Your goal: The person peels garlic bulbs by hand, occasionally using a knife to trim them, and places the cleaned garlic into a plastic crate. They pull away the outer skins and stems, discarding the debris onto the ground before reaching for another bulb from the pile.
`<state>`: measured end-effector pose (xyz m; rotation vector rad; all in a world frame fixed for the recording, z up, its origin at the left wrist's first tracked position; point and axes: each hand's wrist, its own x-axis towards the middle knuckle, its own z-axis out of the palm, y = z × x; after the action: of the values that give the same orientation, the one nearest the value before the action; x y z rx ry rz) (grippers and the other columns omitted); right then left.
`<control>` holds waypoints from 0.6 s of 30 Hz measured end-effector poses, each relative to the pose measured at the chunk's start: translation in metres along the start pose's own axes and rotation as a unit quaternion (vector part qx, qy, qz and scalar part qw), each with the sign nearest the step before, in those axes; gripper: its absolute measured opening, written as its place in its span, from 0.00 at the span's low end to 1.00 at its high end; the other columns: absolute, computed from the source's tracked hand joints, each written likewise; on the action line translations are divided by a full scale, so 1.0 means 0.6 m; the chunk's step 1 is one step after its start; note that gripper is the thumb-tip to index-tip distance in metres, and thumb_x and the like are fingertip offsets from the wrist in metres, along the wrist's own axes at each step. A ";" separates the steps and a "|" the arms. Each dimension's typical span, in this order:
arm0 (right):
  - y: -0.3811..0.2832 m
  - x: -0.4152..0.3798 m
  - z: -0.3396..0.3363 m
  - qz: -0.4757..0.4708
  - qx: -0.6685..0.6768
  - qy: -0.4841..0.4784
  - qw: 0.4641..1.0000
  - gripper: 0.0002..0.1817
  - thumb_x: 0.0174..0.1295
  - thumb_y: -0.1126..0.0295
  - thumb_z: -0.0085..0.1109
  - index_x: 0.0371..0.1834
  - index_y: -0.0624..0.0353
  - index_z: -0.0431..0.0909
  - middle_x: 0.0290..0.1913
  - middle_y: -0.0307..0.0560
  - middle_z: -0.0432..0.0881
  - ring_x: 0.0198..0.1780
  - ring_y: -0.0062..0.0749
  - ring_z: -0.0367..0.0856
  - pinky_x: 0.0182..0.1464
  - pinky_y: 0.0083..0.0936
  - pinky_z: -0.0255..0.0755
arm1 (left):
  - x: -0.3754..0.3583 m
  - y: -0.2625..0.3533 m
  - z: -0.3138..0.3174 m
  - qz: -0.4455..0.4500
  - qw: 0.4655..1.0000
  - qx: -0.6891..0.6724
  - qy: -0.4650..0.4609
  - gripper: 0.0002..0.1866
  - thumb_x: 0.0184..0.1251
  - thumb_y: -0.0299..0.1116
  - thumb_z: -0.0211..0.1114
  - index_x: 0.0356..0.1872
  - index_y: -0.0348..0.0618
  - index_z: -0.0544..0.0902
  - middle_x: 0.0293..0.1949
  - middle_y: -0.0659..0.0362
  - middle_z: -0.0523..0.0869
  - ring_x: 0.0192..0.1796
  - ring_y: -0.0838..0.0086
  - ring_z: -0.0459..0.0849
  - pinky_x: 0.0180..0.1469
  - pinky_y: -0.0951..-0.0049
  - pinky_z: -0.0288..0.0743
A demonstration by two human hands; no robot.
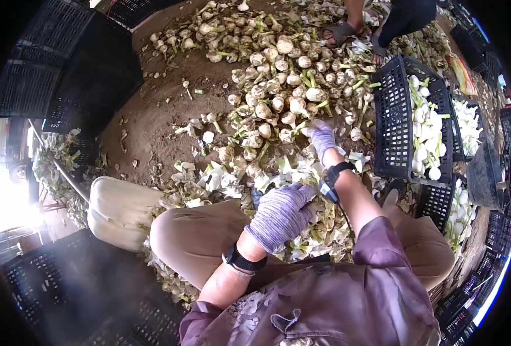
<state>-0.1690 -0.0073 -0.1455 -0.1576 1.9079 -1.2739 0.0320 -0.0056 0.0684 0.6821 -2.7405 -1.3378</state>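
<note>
My left hand [283,214], in a purple-and-white knit glove, is closed above my lap. Its curled fingers hide whatever they hold. My right hand [323,140], gloved the same way, reaches forward to the near edge of a heap of garlic bulbs [262,111]. Its fingertips close at the stem of a garlic bulb [285,136]. Many bulbs are soil-stained and carry short green stems. Peeled leaves and skins [218,177] lie between my hands and the heap and spread under my legs.
A black plastic crate [395,124] of trimmed white garlic stands at my right, with another load of white garlic [468,124] beyond. A black bucket [486,176] is beside them. Another person's sandalled foot [341,33] is behind the heap. A pale cushion-like block [123,213] lies left; stacked crates [48,63] rise behind it.
</note>
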 end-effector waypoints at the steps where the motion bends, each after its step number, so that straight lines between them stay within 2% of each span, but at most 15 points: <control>1: 0.027 0.030 0.022 0.038 -0.013 0.009 0.999 0.21 0.52 0.69 0.64 0.51 0.57 0.75 0.42 0.43 0.80 0.39 0.29 0.78 0.26 0.24 0.76 | 0.004 -0.005 0.001 -0.008 1.000 -0.022 0.005 0.13 0.60 0.38 0.61 0.42 0.43 0.80 0.34 0.50 0.82 0.35 0.54 0.82 0.37 0.61 0.75; 4: 0.044 0.038 0.064 0.130 0.133 0.051 0.981 0.16 0.54 0.70 0.63 0.47 0.54 0.76 0.40 0.44 0.81 0.37 0.28 0.79 0.27 0.26 0.79 | 0.016 -0.026 0.002 -0.043 0.997 -0.063 0.002 0.13 0.59 0.36 0.63 0.43 0.41 0.80 0.36 0.48 0.82 0.38 0.54 0.82 0.40 0.64 0.75; 5: 0.055 0.053 0.061 0.132 0.132 0.050 0.981 0.16 0.54 0.70 0.63 0.47 0.54 0.76 0.40 0.44 0.81 0.37 0.28 0.79 0.27 0.26 0.79 | 0.019 -0.032 0.002 -0.053 0.995 -0.090 0.006 0.13 0.59 0.35 0.63 0.43 0.40 0.80 0.37 0.48 0.82 0.38 0.54 0.82 0.41 0.65 0.75; 6: 0.067 0.064 0.052 0.083 0.114 0.014 0.990 0.15 0.54 0.72 0.62 0.46 0.53 0.76 0.37 0.43 0.81 0.34 0.27 0.80 0.26 0.24 0.78 | 0.023 -0.037 0.000 -0.077 0.991 -0.108 0.016 0.15 0.57 0.30 0.65 0.45 0.38 0.80 0.38 0.50 0.83 0.38 0.59 0.83 0.43 0.68 0.76; 7: 0.080 0.073 0.044 0.034 0.096 -0.018 0.995 0.14 0.55 0.74 0.60 0.46 0.53 0.76 0.35 0.43 0.82 0.31 0.26 0.81 0.25 0.22 0.78 | 0.027 -0.042 0.001 -0.075 0.991 -0.107 0.010 0.15 0.57 0.30 0.65 0.45 0.38 0.80 0.38 0.50 0.83 0.38 0.59 0.83 0.43 0.68 0.76; 8: 0.045 0.036 0.023 -0.005 0.082 -0.042 0.996 0.13 0.56 0.77 0.57 0.46 0.54 0.76 0.32 0.41 0.82 0.26 0.25 0.81 0.22 0.18 0.76 | 0.031 -0.048 0.005 -0.094 0.979 -0.163 0.072 0.16 0.56 0.27 0.65 0.47 0.37 0.80 0.39 0.52 0.83 0.39 0.61 0.83 0.43 0.69 0.76; 9: -0.013 -0.017 0.001 -0.006 0.066 -0.061 0.996 0.13 0.55 0.77 0.56 0.44 0.54 0.77 0.29 0.39 0.81 0.19 0.18 0.75 0.19 0.16 0.68 | 0.035 -0.055 0.011 -0.113 0.960 -0.219 0.134 0.17 0.55 0.24 0.65 0.48 0.37 0.79 0.40 0.53 0.83 0.40 0.64 0.83 0.44 0.70 0.75; 10: -0.021 -0.034 -0.025 -0.054 0.088 -0.096 0.990 0.13 0.55 0.78 0.56 0.44 0.55 0.77 0.32 0.39 0.82 0.22 0.19 0.77 0.22 0.17 0.70 | 0.042 -0.069 0.018 -0.108 0.955 -0.227 0.159 0.20 0.54 0.21 0.65 0.51 0.35 0.77 0.45 0.54 0.81 0.46 0.68 0.81 0.48 0.72 0.74; 11: -0.036 -0.057 -0.049 -0.101 0.108 -0.130 0.980 0.14 0.54 0.79 0.55 0.45 0.56 0.77 0.34 0.40 0.83 0.25 0.20 0.78 0.24 0.17 0.72 | 0.050 -0.090 0.027 -0.079 0.962 -0.193 0.178 0.27 0.52 0.20 0.65 0.57 0.35 0.73 0.52 0.52 0.77 0.54 0.67 0.76 0.56 0.74 0.70; 13: -0.074 -0.117 -0.091 -0.128 0.190 -0.171 0.958 0.16 0.54 0.80 0.54 0.47 0.56 0.77 0.39 0.42 0.83 0.33 0.23 0.81 0.30 0.19 0.76 | 0.062 -0.104 0.042 -0.074 0.954 -0.210 0.200 0.34 0.50 0.19 0.66 0.62 0.35 0.66 0.57 0.52 0.72 0.60 0.67 0.71 0.62 0.75 0.65; 14: -0.083 -0.132 -0.107 -0.155 0.177 -0.191 0.953 0.17 0.55 0.81 0.53 0.48 0.57 0.76 0.42 0.43 0.82 0.39 0.26 0.81 0.35 0.21 0.79 | 0.069 -0.096 0.044 -0.089 0.941 -0.268 0.187 0.38 0.48 0.18 0.66 0.65 0.36 0.62 0.60 0.51 0.69 0.63 0.67 0.69 0.63 0.75 0.63; 15: -0.094 -0.152 -0.122 -0.155 0.188 -0.210 0.947 0.17 0.55 0.78 0.55 0.49 0.57 0.75 0.43 0.44 0.82 0.38 0.26 0.81 0.34 0.20 0.79 | 0.073 -0.094 0.049 -0.071 0.933 -0.295 0.195 0.38 0.49 0.16 0.66 0.65 0.36 0.62 0.61 0.52 0.69 0.61 0.69 0.71 0.61 0.75 0.65; 17: -0.103 -0.181 -0.139 -0.158 0.230 -0.233 0.932 0.16 0.56 0.74 0.56 0.50 0.57 0.75 0.40 0.41 0.82 0.37 0.25 0.81 0.33 0.20 0.80 | 0.075 -0.086 0.051 -0.091 0.867 -0.479 0.104 0.37 0.50 0.17 0.66 0.64 0.36 0.63 0.60 0.54 0.70 0.57 0.72 0.73 0.59 0.76 0.68; 18: -0.108 -0.198 -0.140 -0.164 0.229 -0.231 0.931 0.16 0.56 0.74 0.56 0.50 0.57 0.75 0.40 0.41 0.82 0.37 0.25 0.81 0.33 0.20 0.80 | 0.074 -0.088 0.054 -0.114 0.851 -0.508 0.063 0.34 0.51 0.17 0.66 0.63 0.36 0.65 0.57 0.57 0.72 0.54 0.75 0.74 0.56 0.77 0.70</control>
<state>-0.1689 0.0820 -0.0133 -0.4996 1.1801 -1.6948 0.0052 -0.0269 0.0007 0.8993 -1.4684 -2.3231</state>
